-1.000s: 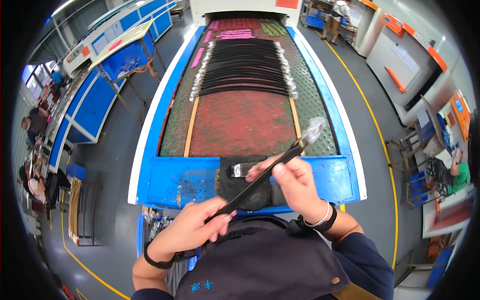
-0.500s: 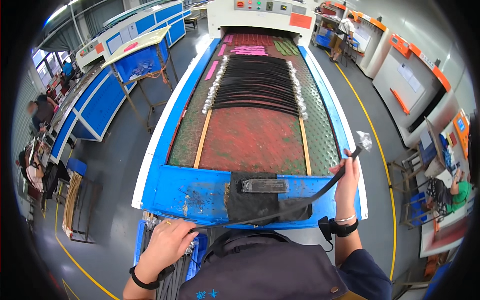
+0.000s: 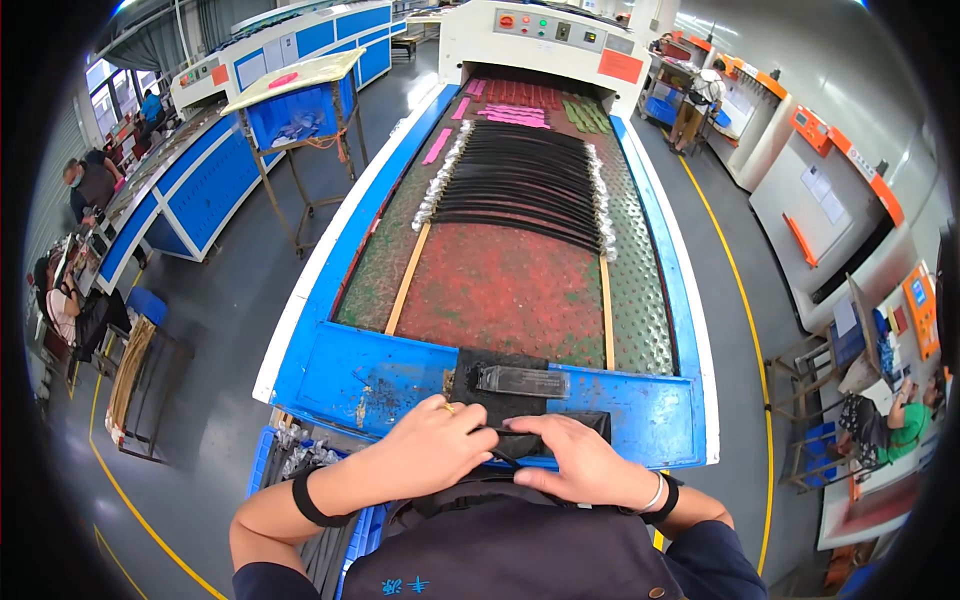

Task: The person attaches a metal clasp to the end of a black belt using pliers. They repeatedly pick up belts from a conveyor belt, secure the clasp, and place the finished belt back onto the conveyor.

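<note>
Close together, my two hands work over the blue front edge of the conveyor machine. My left hand (image 3: 440, 445) has its fingers closed on a black strap (image 3: 505, 459). My right hand (image 3: 580, 462) pinches the same strap from the other side, thumb below and fingers above. Only a short dark stretch shows between them; the strap's ends are hidden. Just beyond, a clear rectangular block (image 3: 522, 381) lies on a black pad (image 3: 466, 374). Further up the belt, several black straps (image 3: 520, 185) lie side by side, their ends wrapped in clear plastic.
Two wooden strips (image 3: 409, 283) run along the red-green belt (image 3: 500, 290). Pink strips (image 3: 515, 117) and green strips (image 3: 586, 115) lie near the oven opening. At lower left, a blue crate (image 3: 261, 464) holds more straps. Other people sit or stand at machines on both sides.
My hands have come together from wide apart, the right one moving left and down, the left one right and up. The strap stretched between them is now gathered and mostly hidden.
</note>
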Demonstrator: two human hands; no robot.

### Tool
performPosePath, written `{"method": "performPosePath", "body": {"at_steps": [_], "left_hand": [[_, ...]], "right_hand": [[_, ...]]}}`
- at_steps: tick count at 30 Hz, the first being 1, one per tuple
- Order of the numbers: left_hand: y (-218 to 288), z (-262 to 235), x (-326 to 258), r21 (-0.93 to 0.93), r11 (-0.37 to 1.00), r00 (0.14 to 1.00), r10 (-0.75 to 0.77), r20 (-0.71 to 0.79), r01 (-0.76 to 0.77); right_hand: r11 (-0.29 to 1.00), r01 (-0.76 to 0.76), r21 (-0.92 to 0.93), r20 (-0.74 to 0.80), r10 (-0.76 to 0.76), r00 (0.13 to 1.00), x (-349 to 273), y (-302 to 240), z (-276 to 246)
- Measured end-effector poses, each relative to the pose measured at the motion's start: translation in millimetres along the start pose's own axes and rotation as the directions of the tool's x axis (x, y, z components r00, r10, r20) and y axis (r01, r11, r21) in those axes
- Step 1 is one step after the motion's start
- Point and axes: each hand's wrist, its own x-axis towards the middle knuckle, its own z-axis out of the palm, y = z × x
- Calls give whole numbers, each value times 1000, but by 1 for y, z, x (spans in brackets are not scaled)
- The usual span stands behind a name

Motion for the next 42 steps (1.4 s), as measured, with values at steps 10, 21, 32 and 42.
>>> {"method": "performPosePath", "body": {"at_steps": [10,21,32,42], "left_hand": [[-14,-1,-23,-311,921,972,-212,107,235],[-2,-12,-23,-317,947,998,-37,47,50],[-1,-15,-28,-357,932,982,-122,-142,65],[-6,-35,-62,181,977,822,13,-569,110]], "right_hand": [[974,150,-170,147,-125,981,1,12,-11],[996,85,-1,318,-81,945,7,9,-20],[984,179,16,220,-178,959,15,6,-23],[974,-217,58,-439,220,871,10,116,-24]]}}
